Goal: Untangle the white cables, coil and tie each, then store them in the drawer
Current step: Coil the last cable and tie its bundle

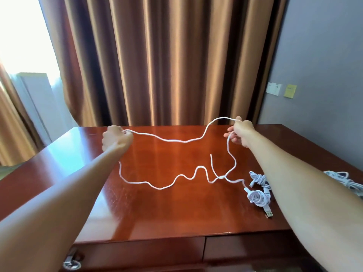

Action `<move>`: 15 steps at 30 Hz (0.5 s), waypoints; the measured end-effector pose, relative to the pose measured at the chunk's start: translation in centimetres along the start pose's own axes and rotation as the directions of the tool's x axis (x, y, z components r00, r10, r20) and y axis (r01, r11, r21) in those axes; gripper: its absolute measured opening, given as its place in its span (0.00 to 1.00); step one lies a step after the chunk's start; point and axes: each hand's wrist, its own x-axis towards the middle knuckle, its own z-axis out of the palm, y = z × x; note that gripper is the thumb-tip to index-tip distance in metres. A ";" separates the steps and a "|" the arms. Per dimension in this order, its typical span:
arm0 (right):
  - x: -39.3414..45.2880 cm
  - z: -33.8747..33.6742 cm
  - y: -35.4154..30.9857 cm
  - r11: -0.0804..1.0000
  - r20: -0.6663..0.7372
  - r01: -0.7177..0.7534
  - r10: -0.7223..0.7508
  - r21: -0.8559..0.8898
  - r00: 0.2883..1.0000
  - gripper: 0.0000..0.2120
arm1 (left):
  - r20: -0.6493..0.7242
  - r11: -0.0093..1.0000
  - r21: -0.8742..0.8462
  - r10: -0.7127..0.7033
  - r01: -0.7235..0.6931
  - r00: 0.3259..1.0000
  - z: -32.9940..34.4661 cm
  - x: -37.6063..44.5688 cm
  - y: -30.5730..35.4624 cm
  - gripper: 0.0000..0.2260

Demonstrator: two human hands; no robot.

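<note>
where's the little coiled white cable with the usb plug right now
In the head view the small coiled white cable with the USB plug lies on the glossy red-brown wooden desk, right side, just inside the right forearm.

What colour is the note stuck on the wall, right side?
Yellow; the sticky note shows in the head view, beside a white wall socket.

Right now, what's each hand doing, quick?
Left hand: closed in a fist, gripping the white cable.
Right hand: holding the same cable, pinched at its top.
</note>
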 end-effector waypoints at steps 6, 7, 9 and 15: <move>-1.2 2.4 -1.6 0.999 0.272 -0.024 0.032 -0.034 0.962 0.11 | 0.255 0.864 0.347 0.289 -0.366 0.923 3.0 -2.7 1.9 0.24; -1.2 2.6 -1.6 1.000 0.273 -0.004 0.010 -0.024 0.962 0.08 | 0.269 0.814 0.372 0.366 -0.446 0.891 3.1 -3.2 2.3 0.25; -1.1 3.1 -1.5 0.999 0.280 0.035 -0.026 -0.030 0.960 0.11 | 0.301 0.728 0.354 0.505 -0.587 0.809 3.5 -4.5 2.9 0.23; -0.7 3.4 2.0 0.902 0.311 0.158 -0.028 -0.402 0.950 0.14 | 0.594 0.550 -0.029 0.681 -0.835 0.428 5.9 -9.5 5.0 0.07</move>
